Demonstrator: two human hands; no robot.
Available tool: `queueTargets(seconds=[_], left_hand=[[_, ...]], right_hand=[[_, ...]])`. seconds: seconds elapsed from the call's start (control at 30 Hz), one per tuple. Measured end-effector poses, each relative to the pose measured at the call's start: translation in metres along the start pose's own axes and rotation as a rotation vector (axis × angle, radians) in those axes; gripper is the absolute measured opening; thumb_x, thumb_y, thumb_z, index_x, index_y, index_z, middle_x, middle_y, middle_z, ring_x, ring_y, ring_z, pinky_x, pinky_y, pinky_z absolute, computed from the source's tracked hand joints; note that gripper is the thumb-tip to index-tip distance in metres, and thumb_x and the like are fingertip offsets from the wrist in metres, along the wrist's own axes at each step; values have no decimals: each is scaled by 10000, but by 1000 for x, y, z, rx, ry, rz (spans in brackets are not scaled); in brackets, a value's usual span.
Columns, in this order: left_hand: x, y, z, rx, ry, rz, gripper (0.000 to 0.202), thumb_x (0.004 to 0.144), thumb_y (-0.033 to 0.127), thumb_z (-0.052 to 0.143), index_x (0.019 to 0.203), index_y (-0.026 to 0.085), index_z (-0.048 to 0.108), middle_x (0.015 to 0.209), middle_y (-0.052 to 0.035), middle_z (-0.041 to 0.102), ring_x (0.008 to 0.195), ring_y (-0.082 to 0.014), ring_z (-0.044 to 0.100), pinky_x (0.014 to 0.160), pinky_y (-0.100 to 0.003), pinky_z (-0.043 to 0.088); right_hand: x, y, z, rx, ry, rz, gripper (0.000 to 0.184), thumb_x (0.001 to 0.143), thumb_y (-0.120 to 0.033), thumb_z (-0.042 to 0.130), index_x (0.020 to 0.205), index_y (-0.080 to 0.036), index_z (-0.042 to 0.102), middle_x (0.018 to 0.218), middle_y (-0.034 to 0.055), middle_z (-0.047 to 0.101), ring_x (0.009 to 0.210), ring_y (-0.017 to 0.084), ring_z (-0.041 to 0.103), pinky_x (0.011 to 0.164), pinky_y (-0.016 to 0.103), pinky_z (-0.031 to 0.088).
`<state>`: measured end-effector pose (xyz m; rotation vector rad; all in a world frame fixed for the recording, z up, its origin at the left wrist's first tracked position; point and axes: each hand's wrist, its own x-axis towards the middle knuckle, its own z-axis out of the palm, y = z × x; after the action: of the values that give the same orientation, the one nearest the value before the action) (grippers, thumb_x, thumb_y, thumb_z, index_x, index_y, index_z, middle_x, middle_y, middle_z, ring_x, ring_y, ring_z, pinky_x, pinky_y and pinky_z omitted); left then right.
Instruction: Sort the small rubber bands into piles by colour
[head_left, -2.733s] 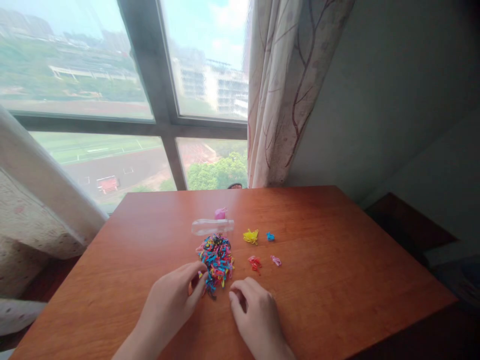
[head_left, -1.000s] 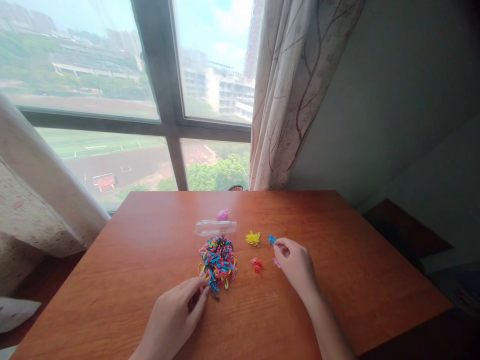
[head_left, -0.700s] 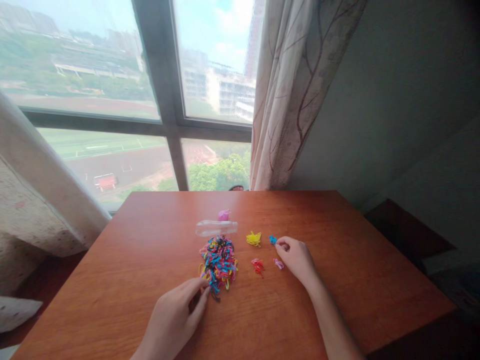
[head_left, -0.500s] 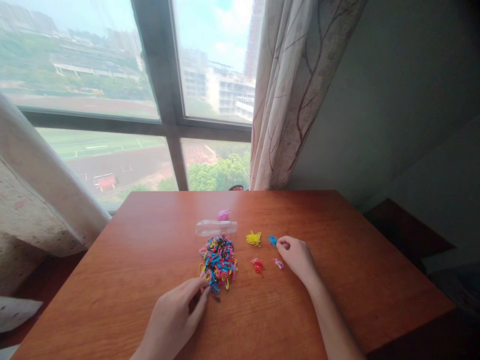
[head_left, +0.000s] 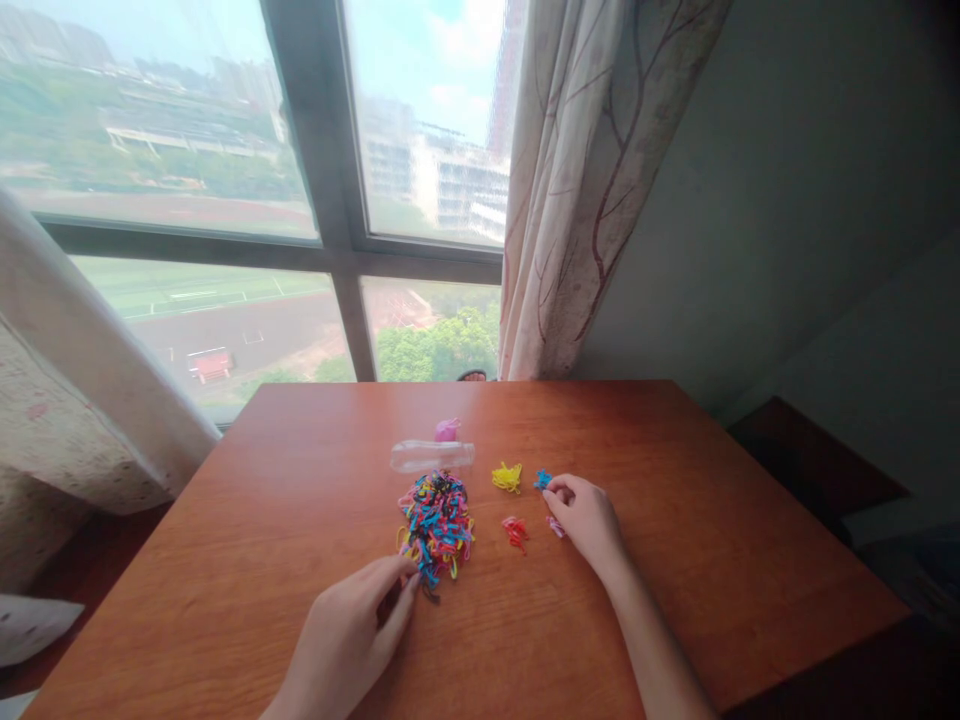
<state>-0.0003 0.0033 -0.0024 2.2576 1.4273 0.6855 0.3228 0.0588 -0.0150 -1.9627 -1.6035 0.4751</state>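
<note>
A mixed heap of small coloured rubber bands (head_left: 437, 522) lies on the wooden table. At its near left edge is my left hand (head_left: 356, 625), thumb and forefinger brought together against the bands; what they pinch is too small to make out. My right hand (head_left: 587, 522) touches the near right side of a small blue bunch of bands (head_left: 541, 479), its fingertips closed and their contents hidden. A yellow bunch (head_left: 507, 478) sits left of the blue one. Nearer me are a red bunch (head_left: 515, 534) and a few pink bands (head_left: 555, 527), partly covered by my right hand.
Behind the heap a clear plastic bottle (head_left: 431, 457) lies on its side, with a pink object (head_left: 448, 430), perhaps its cap, just beyond. The brown table (head_left: 300, 500) ends at a window, flanked by patterned curtains (head_left: 559, 200).
My right hand has shifted slightly left and nearer me along the blue bunch, now covering part of the pink bands. My left hand stays in place.
</note>
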Motion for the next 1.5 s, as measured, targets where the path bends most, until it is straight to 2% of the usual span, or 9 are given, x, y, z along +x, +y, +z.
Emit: queueTargets(seconds=[0.27,0.5,0.9,1.03,1.17,1.37,1.5], left_hand=[[-1,-1,0,-3,-2,11,173,930,288,493,944,260,663,827,21,750,690,-139,700,632,-195,504],[-2,-2,1,-4,30,24,159,921,279,500,913,264,658,775,36,737,643,-131,688,599,-188,493],[-1,-1,0,5,15,30,153,926,267,498,935,261,650,813,33,745,673,-130,698,616,-188,498],[-2,-1,1,16,30,39,154,926,271,496,919,261,650,782,35,740,648,-130,693,606,-190,497],[-1,-1,1,22,46,45,153,921,265,500,930,265,653,831,29,755,695,-136,712,627,-188,508],[1,-1,1,18,41,41,150,921,271,506,922,267,656,821,36,754,686,-133,711,627,-187,512],[0,-1,1,8,33,38,152,920,271,508,944,264,658,826,29,754,689,-133,708,636,-186,514]], right_hand=[[-4,6,9,27,35,26,233,816,-371,509,707,-229,658,558,-7,621,538,176,611,507,238,386],[-7,10,0,21,101,6,223,795,-371,523,706,-221,662,654,26,662,618,188,610,579,260,404],[-8,5,-5,39,139,-22,219,821,-335,518,737,-210,676,673,24,661,615,185,597,587,264,402],[-17,-6,-8,55,133,-57,208,833,-323,520,754,-206,673,693,28,659,624,182,587,597,264,400],[-34,-26,-3,83,71,-126,191,855,-303,524,767,-215,669,707,15,649,628,165,581,597,249,395],[-74,-68,19,110,-51,-250,160,870,-170,529,774,-225,645,745,-3,645,689,153,600,652,239,389],[-96,-89,37,109,-118,-252,100,821,-142,626,808,-240,640,742,-31,637,667,143,598,642,230,379]])
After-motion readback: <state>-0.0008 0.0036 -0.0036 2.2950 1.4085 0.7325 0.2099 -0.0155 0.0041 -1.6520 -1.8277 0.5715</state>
